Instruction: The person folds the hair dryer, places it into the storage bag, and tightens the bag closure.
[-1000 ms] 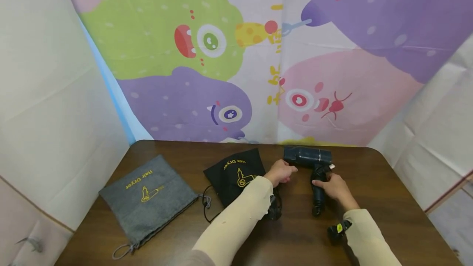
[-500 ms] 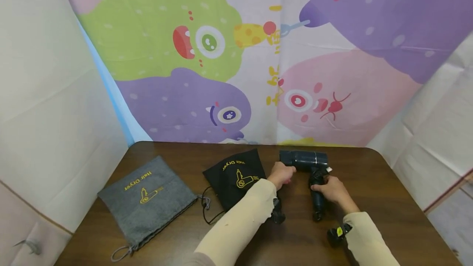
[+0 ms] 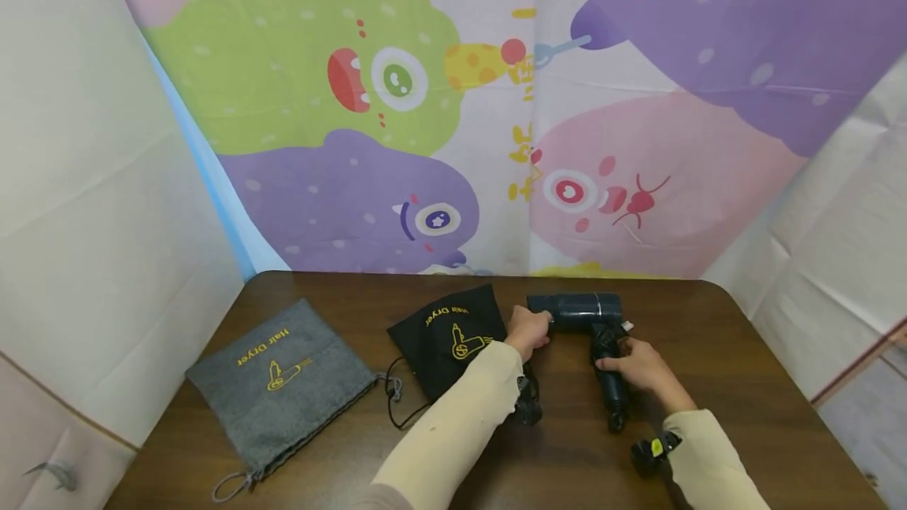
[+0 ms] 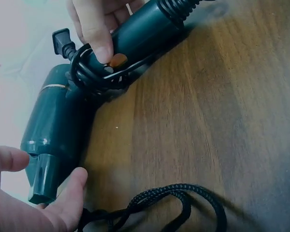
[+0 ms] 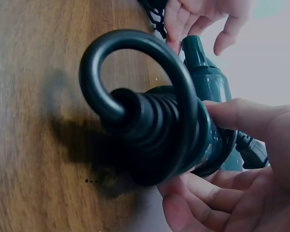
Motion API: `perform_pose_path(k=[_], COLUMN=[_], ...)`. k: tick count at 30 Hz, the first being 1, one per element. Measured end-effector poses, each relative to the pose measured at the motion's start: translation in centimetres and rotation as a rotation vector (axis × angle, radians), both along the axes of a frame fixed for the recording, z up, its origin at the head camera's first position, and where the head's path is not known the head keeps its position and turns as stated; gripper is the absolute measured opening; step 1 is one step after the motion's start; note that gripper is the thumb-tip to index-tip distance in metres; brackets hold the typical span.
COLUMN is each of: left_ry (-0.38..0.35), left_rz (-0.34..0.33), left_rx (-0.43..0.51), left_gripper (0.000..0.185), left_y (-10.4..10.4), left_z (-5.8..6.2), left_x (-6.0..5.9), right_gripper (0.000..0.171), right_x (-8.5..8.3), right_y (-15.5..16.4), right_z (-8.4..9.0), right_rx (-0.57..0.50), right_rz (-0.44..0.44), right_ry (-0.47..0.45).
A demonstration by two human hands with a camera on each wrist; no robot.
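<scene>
Dark teal plastic, the dryer (image 3: 575, 310) lies on the brown bench (image 3: 744, 384) toward its far edge, barrel across and handle pointing back at the person. The right hand (image 3: 638, 364) wraps the handle, fingers curled round it and thumb pressed on top near an orange switch (image 4: 118, 60); the wrist view shows that thumb lying over turns of black cord (image 4: 94, 77) wound about the handle where it meets the barrel. A plug (image 4: 62, 41) sticks out just beside those turns. At the handle's near end the thick cord sleeve bends into a loop (image 5: 135, 72) that stands clear of the wood. The left hand (image 3: 527, 330) is at the narrow nozzle (image 4: 44, 180) end of the barrel: thumb below and a finger above, both just touching or nearly touching the plastic, with fingers lightly bent rather than clamped, so its grip reads as open and cupping. Just left of that hand lies a black pouch (image 3: 448, 333) printed with yellow lettering and a dryer drawing, its braided drawstring (image 4: 169, 200) trailing on the wood near the nozzle. Well apart to the left sits a grey pouch (image 3: 279, 380) with the same print. Both sleeves are cream, and a small black device with a yellow mark (image 3: 650, 449) is strapped at the right wrist.
</scene>
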State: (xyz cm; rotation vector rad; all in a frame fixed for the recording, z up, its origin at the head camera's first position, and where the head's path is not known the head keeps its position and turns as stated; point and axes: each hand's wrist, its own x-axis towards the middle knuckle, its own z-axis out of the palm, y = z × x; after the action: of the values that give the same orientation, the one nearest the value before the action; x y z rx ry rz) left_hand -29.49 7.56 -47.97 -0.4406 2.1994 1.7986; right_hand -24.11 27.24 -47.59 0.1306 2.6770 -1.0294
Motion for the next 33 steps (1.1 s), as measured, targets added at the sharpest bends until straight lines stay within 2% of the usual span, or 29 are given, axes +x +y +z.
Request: perform_pose_path(k=[3,6,14,21,28,32,33], left_ry=[0.010,0.001,-0.039,-0.076,-0.096,-0.094,-0.081], left_rz=[0.020,0.040,0.053,0.079,0.097,0.080,0.071], left_rx=[-0.014,0.006,0.146,0.256,0.326,0.350,0.372], left_gripper=[0.035,0.025,0.035,0.033,0.036,0.041,0.041], left_y=[0.0,0.0,-0.4,-0.3,-0.3,-0.6,-0.6], left_z=[-0.2,-0.2,0.1,0.3,0.5,1.2,0.6], left_x=[-0.1,-0.2,0.4,0.5,0.3,0.3,-0.3], right_gripper=[0.077,0.080,0.085,0.081,0.082,0.079,0.078], right_x=[0.1,0.0,0.1,0.5,1.0,1.2,1.3], right_y=[-0.1,-0.1,0.0,-0.1,0.1,0.1,0.1], right_z=[-0.1,-0.3,-0.6,-0.6,-0.7,-0.6,-0.6], right_rx=[-0.046,-0.051,-0.062,-0.010,-0.061,-0.096,-0.109], right_rz=[-0.021,-0.029,-0.011,0.010,-0.002,-0.021,-0.028], right_ry=[-0.018,-0.031,-0.060,-0.002,0.013,0.026,0.033])
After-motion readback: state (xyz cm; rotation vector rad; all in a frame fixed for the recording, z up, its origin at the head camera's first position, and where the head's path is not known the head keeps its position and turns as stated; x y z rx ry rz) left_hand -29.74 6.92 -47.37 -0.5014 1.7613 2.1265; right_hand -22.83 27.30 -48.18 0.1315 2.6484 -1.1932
